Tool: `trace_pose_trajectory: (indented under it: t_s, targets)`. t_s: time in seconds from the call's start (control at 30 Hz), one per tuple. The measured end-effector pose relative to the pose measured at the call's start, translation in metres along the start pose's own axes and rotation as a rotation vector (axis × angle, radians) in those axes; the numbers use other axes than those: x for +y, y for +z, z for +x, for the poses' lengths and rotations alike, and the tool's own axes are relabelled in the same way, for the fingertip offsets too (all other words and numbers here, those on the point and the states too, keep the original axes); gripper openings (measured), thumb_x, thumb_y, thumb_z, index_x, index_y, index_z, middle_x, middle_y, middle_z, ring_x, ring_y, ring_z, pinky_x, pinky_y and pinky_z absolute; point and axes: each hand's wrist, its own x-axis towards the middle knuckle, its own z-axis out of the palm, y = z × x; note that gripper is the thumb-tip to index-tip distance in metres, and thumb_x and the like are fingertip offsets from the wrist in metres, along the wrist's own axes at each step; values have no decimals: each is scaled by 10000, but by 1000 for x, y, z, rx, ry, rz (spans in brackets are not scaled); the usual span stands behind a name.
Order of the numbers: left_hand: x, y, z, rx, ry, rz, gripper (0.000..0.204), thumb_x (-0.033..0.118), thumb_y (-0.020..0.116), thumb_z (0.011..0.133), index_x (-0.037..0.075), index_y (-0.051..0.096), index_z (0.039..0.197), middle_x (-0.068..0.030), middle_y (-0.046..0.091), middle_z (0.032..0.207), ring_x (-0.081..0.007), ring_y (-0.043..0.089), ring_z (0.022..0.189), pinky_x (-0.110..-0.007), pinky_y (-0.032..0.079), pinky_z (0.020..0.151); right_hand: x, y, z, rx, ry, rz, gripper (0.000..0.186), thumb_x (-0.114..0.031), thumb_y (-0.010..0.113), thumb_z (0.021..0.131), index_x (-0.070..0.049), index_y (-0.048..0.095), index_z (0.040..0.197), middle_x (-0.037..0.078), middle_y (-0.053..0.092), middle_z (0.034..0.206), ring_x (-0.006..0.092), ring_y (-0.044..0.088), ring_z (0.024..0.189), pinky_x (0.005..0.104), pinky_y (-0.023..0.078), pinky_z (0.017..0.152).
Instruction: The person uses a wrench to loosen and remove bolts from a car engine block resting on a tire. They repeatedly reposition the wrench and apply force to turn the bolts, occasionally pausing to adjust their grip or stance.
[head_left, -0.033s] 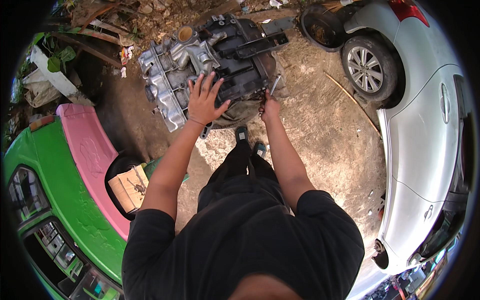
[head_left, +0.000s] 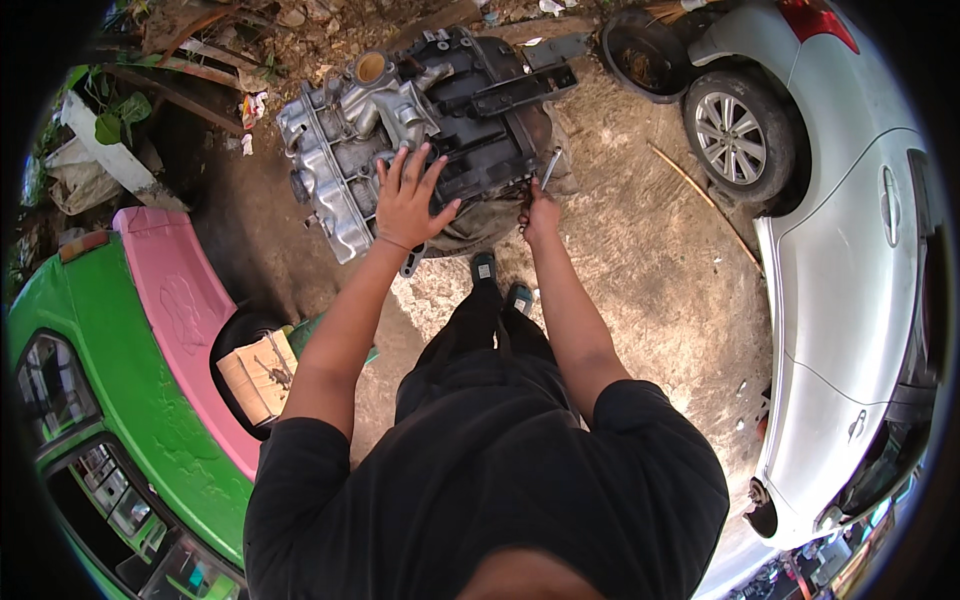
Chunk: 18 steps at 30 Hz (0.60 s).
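A large engine [head_left: 345,150] lies on the ground ahead of me, silver metal on its left and dark parts on its right. My left hand [head_left: 408,200] rests with fingers spread on its near side, where silver and dark parts meet. At the engine's near right corner my right hand [head_left: 540,214] is closed round a silver wrench [head_left: 552,168]. The wrench's shaft points up and away from my fist, and its lower end is hidden by my fingers. Dark cloth or sacking [head_left: 475,228] shows beneath the engine's near edge.
A silver car [head_left: 830,260] stands on the right, with a black tub [head_left: 645,55] beyond its wheel. A thin stick [head_left: 705,194] lies on the concrete. To the left is a green and pink vehicle [head_left: 170,290], near a cardboard box [head_left: 257,378]. Debris lines the far edge.
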Motion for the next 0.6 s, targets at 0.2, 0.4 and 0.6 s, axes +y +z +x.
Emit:
trace_pose_trajectory:
  t_s: [0.2, 0.4, 0.6]
  targets:
    - [0, 1, 0, -14, -7, 5, 670, 518, 655, 816, 194, 529, 1389, -66, 377, 1519, -325, 280, 1431, -569, 144, 1171, 0, 1, 2, 42, -124, -162, 287, -278, 734, 878, -39, 615, 984, 51, 607, 698, 100, 368, 408, 269, 260, 366]
    - [-4, 5, 4, -6, -2, 16, 672, 517, 661, 812, 198, 531, 1389, -61, 376, 1517, -323, 282, 1428, -571, 149, 1170, -3, 4, 11, -5, 48, 16, 254, -244, 743, 875, -60, 595, 969, 46, 604, 741, 94, 353, 422, 266, 263, 383]
    - [-4, 4, 4, -3, -8, 9, 665, 514, 660, 817, 200, 531, 1389, -60, 383, 1512, -323, 286, 1425, -565, 151, 1173, -2, 0, 14, -37, -3, -3, 242, -241, 741, 879, -69, 596, 967, 41, 587, 740, 99, 358, 444, 268, 262, 402]
